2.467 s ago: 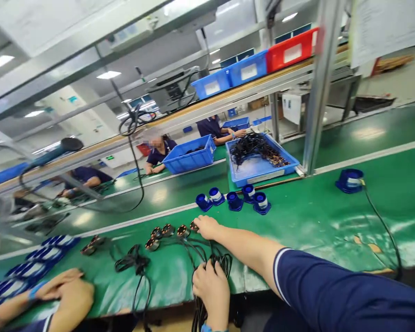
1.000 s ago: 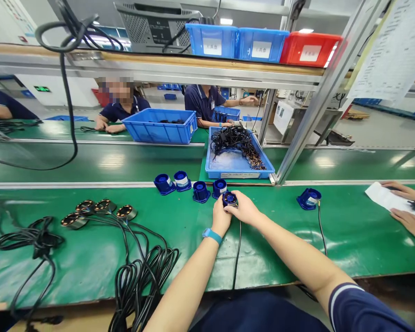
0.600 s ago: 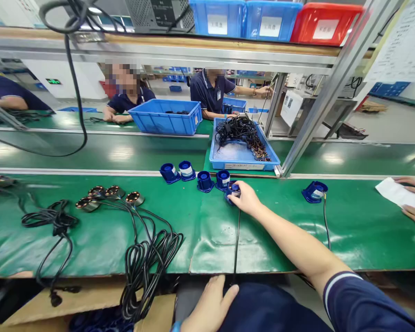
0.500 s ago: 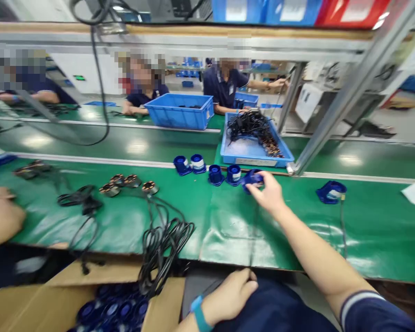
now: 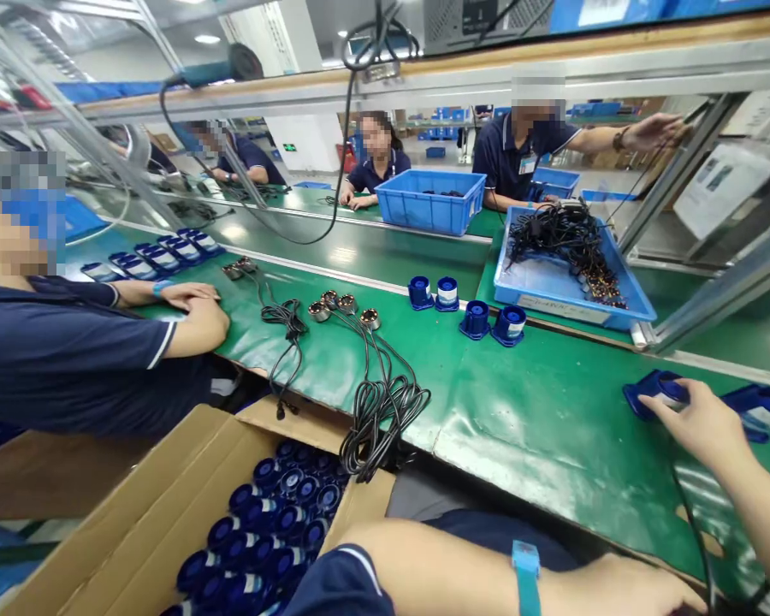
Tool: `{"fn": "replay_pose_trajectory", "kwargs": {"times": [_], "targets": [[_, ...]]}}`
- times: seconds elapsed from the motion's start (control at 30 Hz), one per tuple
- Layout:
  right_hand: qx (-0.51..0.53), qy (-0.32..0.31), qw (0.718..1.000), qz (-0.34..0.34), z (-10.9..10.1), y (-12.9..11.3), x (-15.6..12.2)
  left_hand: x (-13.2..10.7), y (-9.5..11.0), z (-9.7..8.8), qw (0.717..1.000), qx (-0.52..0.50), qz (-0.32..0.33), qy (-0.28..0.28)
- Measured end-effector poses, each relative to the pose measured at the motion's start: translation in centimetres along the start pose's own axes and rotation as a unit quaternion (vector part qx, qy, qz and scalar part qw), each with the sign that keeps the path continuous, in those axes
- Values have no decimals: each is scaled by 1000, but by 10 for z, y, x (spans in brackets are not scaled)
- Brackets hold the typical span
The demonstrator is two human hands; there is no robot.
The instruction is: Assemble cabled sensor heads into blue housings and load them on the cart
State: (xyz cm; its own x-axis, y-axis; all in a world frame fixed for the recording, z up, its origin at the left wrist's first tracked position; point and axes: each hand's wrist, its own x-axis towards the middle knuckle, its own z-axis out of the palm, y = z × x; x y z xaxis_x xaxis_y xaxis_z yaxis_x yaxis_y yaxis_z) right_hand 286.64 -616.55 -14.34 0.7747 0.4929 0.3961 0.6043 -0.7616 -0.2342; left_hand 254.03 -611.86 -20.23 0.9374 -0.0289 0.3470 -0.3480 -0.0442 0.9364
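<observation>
My right hand point(image 5: 699, 423) reaches out over the green belt point(image 5: 552, 428) at the right, fingers closed on a blue round housing point(image 5: 654, 393). A black cable point(image 5: 693, 522) runs from there down toward my lap. A second blue housing point(image 5: 763, 411) lies just right of the first. My left hand point(image 5: 622, 590), with a teal wristband point(image 5: 526, 573), rests low by my lap beside the cable's end; its fingers are cut off by the frame edge. Two pairs of blue housings point(image 5: 475, 321) stand farther along the belt.
An open cardboard box point(image 5: 167, 513) at my left knee holds several blue housings point(image 5: 275, 513). Coiled black cables point(image 5: 385, 411) with round lamp heads point(image 5: 340, 304) hang over the belt edge. A blue tray point(image 5: 635, 304) of cables sits behind. A co-worker's arms point(image 5: 192, 312) rest on the belt at left.
My right hand has carried the blue housing to the right, beside the other one. My left hand left the housing and dropped to my lap. My view swung left and down, showing the box.
</observation>
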Motion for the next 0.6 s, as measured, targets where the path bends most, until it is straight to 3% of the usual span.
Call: {"fn": "replay_pose_trajectory", "kwargs": {"times": [0.07, 0.1, 0.17, 0.23, 0.27, 0.33, 0.37, 0.43, 0.53, 0.6], "targets": [[-68, 3, 998, -5, -9, 8, 12, -22, -3, -23, 996, -21, 70, 44], [-102, 22, 994, -14, -11, 3, 17, -40, -4, -40, 994, -15, 66, 91], [-117, 98, 985, -77, -7, -27, 22, -85, -7, -74, 969, 17, -27, 244], [-57, 116, 974, -186, 12, -85, 19, -136, -15, -101, 887, 67, -141, 435], [-5, 80, 965, -248, 28, -123, 13, -159, -21, -110, 834, 88, -181, 514], [96, -20, 941, -324, 69, -213, -4, -198, -37, -119, 748, 110, -233, 612], [134, -79, 923, -351, 93, -260, -16, -211, -46, -120, 721, 120, -253, 633], [177, -180, 889, -381, 139, -352, -39, -226, -64, -117, 701, 153, -284, 637], [118, -301, 884, -338, 196, -460, -70, -223, -87, -105, 725, 182, -297, 594], [87, -327, 891, -303, 221, -501, -84, -215, -100, -99, 744, 149, -300, 578]]}}
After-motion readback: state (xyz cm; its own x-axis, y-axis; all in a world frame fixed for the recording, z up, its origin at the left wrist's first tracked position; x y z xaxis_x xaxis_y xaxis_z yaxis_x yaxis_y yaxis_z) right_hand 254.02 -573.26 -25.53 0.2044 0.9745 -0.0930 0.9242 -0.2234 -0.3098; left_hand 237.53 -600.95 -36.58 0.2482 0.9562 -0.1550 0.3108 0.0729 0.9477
